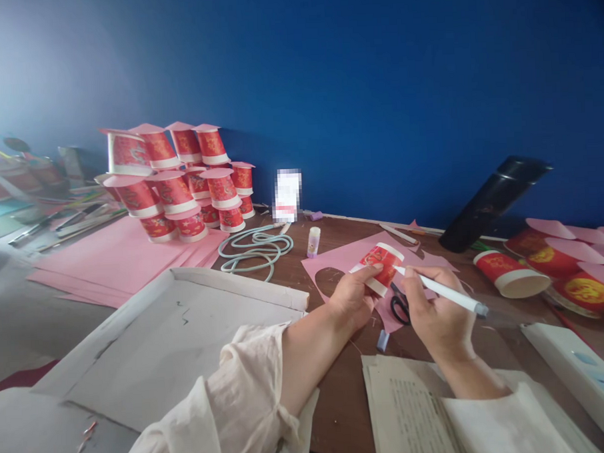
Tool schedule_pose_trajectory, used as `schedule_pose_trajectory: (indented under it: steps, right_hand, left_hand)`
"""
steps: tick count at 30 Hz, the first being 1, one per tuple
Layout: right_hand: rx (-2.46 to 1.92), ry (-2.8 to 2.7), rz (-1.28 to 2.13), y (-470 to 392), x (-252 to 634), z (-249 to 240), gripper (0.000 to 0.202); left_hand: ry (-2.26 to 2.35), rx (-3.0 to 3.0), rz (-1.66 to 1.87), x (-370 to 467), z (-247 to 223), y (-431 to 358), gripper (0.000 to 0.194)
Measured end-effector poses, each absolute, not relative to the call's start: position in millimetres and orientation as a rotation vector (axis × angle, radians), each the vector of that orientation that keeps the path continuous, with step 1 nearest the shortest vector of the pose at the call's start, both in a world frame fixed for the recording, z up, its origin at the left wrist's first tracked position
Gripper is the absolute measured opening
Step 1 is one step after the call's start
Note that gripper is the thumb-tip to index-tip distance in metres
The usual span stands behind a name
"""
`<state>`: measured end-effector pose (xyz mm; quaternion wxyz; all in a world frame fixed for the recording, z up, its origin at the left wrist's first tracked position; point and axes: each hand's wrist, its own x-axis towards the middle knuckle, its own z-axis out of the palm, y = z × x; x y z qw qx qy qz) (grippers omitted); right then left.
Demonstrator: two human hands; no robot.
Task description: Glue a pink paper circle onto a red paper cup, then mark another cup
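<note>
Left hand: closed around a red paper cup, thumb along the printed wall, other fingers largely hidden beneath. Right hand: fingers drawn together around a white pen, its tip just beside the cup; contact cannot be told.

Cup: tilted, held above the surface in front of the wearer. Hold presumably chosen to steady the wall and present it to the pen.

Pink sheet: beneath and behind the cup, with a round opening cut out. Black-handled scissors: on the sheet between the hands, partly hidden, apparently left within reach.

Glue stick: upright, uncapped, beside the sheet's left edge; the stance probably keeps its tip off the surface.

Stacked cups: left rear, in tiers, pink pieces on their tops; these seem to serve as covers and as ledges for the tier above.

Loose red cup: on its side at right, open end towards the wearer. Black bottle: leaning behind it.

Printed papers: near edge, partly under the right forearm. White power strip: far right.
</note>
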<state>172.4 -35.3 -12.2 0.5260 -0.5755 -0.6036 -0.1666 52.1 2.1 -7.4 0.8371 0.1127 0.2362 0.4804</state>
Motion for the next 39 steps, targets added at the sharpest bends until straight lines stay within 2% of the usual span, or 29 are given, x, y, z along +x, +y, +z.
schedule_pose_trajectory:
  steps: [39]
  right_hand:
    - [-1.431, -1.454, -0.383, -37.1, 168.8, -14.1, 0.022]
  left_hand:
    - [0.542, 0.245, 0.979, 51.0, 0.2, -2.7, 0.004]
